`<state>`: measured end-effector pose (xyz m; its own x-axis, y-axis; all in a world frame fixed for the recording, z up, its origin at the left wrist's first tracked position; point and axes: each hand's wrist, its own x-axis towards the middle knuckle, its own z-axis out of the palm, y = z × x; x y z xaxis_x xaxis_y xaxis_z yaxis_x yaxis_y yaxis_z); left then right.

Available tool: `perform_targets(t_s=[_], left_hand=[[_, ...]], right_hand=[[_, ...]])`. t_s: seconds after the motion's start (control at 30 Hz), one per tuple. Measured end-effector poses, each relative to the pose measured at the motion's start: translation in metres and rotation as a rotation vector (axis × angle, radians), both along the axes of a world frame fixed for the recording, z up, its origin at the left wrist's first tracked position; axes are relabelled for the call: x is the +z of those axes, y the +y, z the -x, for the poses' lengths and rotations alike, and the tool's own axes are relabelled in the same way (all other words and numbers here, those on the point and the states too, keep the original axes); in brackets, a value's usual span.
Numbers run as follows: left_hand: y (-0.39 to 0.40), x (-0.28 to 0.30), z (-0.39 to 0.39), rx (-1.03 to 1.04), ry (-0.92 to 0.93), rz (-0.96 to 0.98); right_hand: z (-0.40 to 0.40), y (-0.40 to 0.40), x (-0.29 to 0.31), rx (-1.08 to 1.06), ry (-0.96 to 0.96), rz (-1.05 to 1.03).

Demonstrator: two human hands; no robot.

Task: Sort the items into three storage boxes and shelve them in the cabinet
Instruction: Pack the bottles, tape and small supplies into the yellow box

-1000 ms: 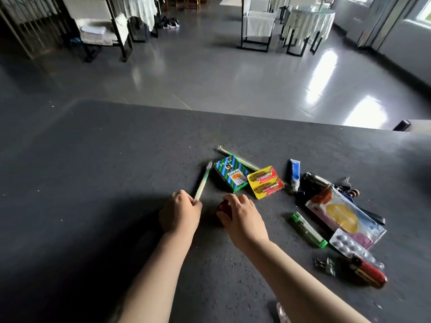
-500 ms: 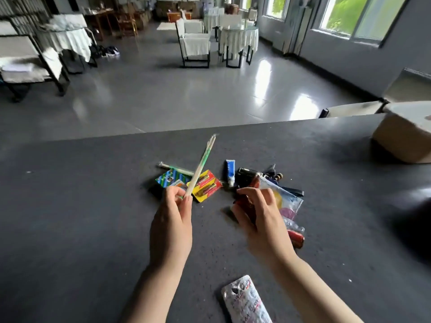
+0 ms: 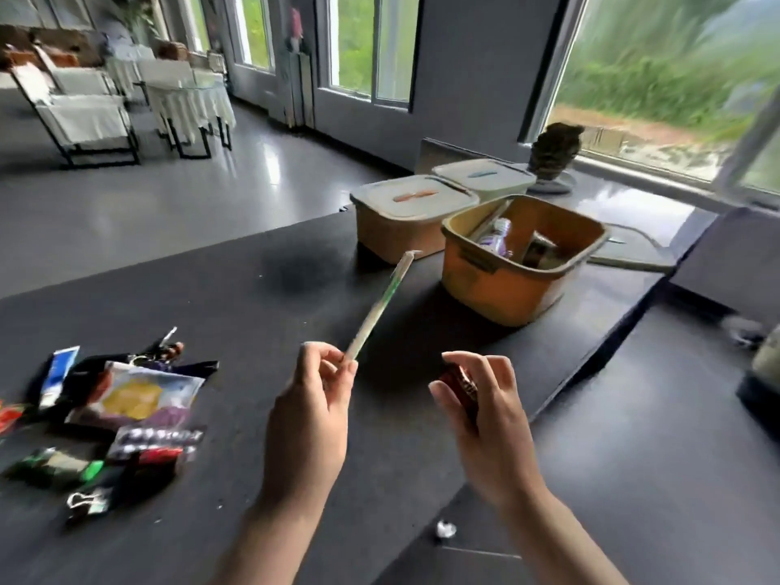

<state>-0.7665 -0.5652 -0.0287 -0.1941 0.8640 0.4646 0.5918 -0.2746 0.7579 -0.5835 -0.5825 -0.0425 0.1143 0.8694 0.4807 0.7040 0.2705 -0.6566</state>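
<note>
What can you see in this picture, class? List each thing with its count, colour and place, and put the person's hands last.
Open box: 1, orange, right on the table, items inside.
Lidded boxes: 2, one orange, one pale, behind the open box.
Loose lid: 1, pale, flat beside the open box.
Item pile: several, mixed colours, left on the table; too blurred to count.
Table: 1, dark.
Chairs: several, white, far left.
Wrapped stick: 1, white-green, in the left hand.
Small item: 1, dark red, in the right hand.
Left hand: holds the stick.
Right hand: holds the red item.
</note>
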Motion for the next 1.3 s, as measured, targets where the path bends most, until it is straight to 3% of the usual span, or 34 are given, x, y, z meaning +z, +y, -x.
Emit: perform_targets(t_s=[0.2, 0.43, 0.8, 0.93, 1.07, 1.17, 1.3], left_hand=[[0.027, 0.008, -0.141, -0.035, -0.032, -0.062], [0.065, 0.018, -0.226, -0.070, -0.010, -0.039], [0.205, 0.030, -0.315, -0.019, -0.016, -0.097], [0.252, 0.042, -0.333, 0.005, 0.017, -0.114], [0.273, 0.045, -0.344, 0.007, 0.021, -0.066], [0.288, 0.039, -0.347, 0.045, 0.002, 0.001], [0.308, 0.028, -0.349, 0.149, -0.028, -0.007]], right_hand=[[-0.141, 0.008, 0.014, -0.065, -0.039, 0.011], [-0.228, 0.038, 0.017, -0.066, 0.014, 0.010], [-0.316, 0.181, 0.025, 0.008, -0.115, 0.000], [-0.340, 0.238, 0.040, -0.008, -0.043, -0.044], [-0.357, 0.289, 0.042, -0.014, 0.012, 0.112], [-0.368, 0.344, 0.053, -0.009, -0.046, 0.198], [-0.371, 0.421, 0.058, 0.032, -0.276, 0.295]])
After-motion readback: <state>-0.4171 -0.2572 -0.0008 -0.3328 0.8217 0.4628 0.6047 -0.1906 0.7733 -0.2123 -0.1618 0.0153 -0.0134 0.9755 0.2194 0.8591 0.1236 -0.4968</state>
